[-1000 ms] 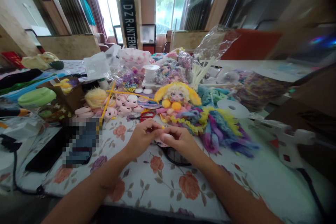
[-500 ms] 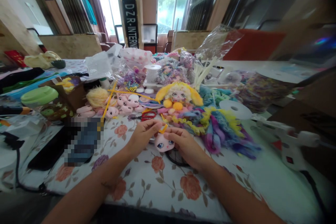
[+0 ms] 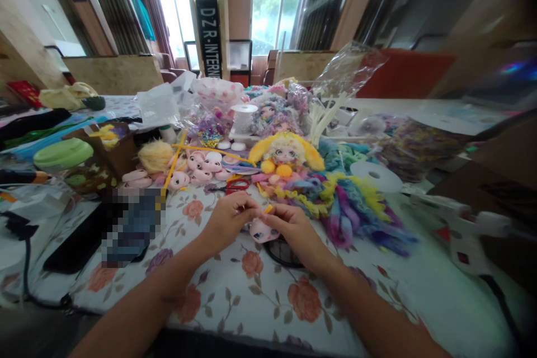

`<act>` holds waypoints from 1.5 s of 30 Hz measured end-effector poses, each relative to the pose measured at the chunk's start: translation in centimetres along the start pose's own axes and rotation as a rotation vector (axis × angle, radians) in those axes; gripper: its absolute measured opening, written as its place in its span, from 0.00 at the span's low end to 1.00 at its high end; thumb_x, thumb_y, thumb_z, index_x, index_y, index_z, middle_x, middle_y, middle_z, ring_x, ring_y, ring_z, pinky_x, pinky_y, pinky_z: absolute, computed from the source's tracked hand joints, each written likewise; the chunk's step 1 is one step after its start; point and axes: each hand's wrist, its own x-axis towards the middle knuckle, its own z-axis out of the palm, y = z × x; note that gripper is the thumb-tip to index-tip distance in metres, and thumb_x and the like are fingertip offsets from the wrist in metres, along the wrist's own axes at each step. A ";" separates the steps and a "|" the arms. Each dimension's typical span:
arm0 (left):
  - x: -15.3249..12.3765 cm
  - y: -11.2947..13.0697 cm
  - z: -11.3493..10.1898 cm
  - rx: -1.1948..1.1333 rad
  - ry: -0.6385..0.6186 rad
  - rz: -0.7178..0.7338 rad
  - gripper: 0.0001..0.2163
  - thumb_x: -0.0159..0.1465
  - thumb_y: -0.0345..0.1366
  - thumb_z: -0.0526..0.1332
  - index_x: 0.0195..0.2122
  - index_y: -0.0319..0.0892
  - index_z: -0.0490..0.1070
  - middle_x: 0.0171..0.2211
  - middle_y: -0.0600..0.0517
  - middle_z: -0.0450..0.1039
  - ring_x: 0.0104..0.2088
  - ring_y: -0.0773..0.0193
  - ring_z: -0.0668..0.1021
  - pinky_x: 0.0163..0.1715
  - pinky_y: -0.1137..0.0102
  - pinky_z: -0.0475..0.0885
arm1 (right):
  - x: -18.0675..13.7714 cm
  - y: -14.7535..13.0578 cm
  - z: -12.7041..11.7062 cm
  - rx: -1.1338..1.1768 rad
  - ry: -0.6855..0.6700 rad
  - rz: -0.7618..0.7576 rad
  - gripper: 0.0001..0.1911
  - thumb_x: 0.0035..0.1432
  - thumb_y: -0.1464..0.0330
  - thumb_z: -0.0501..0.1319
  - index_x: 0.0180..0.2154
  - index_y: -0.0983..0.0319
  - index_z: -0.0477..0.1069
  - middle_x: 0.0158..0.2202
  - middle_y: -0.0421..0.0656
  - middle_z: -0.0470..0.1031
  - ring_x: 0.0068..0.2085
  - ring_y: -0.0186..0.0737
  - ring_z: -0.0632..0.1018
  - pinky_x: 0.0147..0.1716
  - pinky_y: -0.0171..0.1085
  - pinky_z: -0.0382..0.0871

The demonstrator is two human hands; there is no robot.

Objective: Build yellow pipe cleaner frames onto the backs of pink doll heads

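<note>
My left hand (image 3: pixel 229 219) and my right hand (image 3: pixel 289 225) meet over the flowered tablecloth (image 3: pixel 251 291). Between them sits a small pink doll head (image 3: pixel 260 230), face up, with both hands closed on it. A short orange strand (image 3: pixel 268 209) sticks up from the pinch of my right fingers, above the head. A dark round object (image 3: pixel 285 254) lies on the cloth under my right wrist.
Red scissors (image 3: pixel 236 184) lie just beyond my hands. Several bald pink doll heads (image 3: pixel 201 163), a yellow-haired doll (image 3: pixel 285 152) and coloured yarn hair (image 3: pixel 356 207) crowd the middle. A white glue gun (image 3: pixel 461 224) lies right; a blurred dark device (image 3: pixel 130 226) left.
The doll head, hidden a second ago, showed its face between my hands, then sank partly behind my fingers. The orange strand now stands shorter in my right pinch.
</note>
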 end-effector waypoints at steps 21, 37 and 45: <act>-0.7 0.3 1.6 0.188 0.231 0.041 0.09 0.60 0.35 0.58 0.24 0.39 0.66 0.26 0.53 0.65 0.32 0.65 0.68 0.35 0.70 0.62 | 0.1 -0.2 0.5 0.000 0.071 -0.023 0.12 0.46 0.66 0.62 0.18 0.62 0.62 0.19 0.34 0.58 0.22 0.29 0.59 0.22 0.32 0.51; -0.2 -0.4 1.6 -0.520 -0.014 -0.297 0.12 0.54 0.41 0.65 0.31 0.37 0.69 0.27 0.53 0.69 0.28 0.70 0.70 0.30 0.75 0.64 | 0.6 0.5 -0.5 0.388 0.124 0.041 0.11 0.47 0.61 0.68 0.28 0.62 0.73 0.25 0.37 0.72 0.26 0.32 0.72 0.29 0.32 0.66; 0.1 -0.3 1.4 -0.460 -0.012 -0.289 0.10 0.54 0.40 0.64 0.26 0.37 0.69 0.22 0.57 0.64 0.23 0.73 0.64 0.24 0.76 0.57 | 0.3 0.1 -0.4 0.065 0.154 -0.109 0.11 0.50 0.62 0.64 0.25 0.64 0.73 0.23 0.37 0.67 0.27 0.31 0.67 0.26 0.31 0.60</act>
